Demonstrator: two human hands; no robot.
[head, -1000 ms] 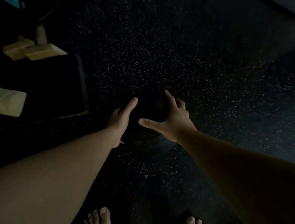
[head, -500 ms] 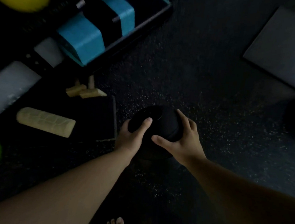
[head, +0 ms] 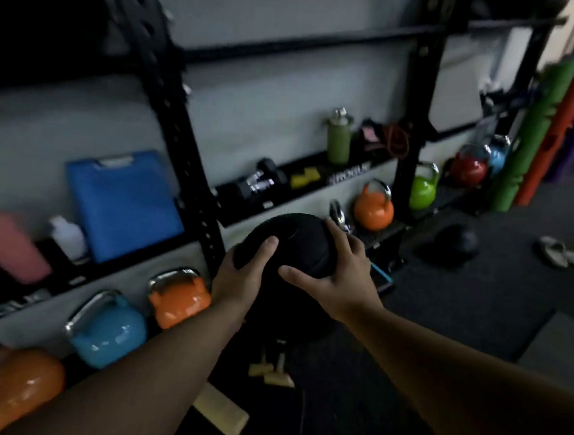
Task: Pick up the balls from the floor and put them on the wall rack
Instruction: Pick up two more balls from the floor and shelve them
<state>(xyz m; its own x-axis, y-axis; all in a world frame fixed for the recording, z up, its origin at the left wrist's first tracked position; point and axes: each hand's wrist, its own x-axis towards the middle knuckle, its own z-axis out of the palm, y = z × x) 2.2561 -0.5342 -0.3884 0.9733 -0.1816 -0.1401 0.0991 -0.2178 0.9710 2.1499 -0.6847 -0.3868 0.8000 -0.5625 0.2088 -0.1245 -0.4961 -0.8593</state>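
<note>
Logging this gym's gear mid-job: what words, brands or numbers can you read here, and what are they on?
"ROGUE", probably: white lettering on the black shelf edge, blurred.
More white lettering on the lower-left shelf edge: too blurred to read.
Black ball, kettlebells, bottles: no legible text.

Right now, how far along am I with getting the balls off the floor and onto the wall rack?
Partway. Done: the black ball is off the floor. In hand: the left hand and right hand grip it in front of the rack, not yet set down. Left: placing it, then fetching the other dark ball lying on the floor to the right. No balls show on the visible shelves.
</note>
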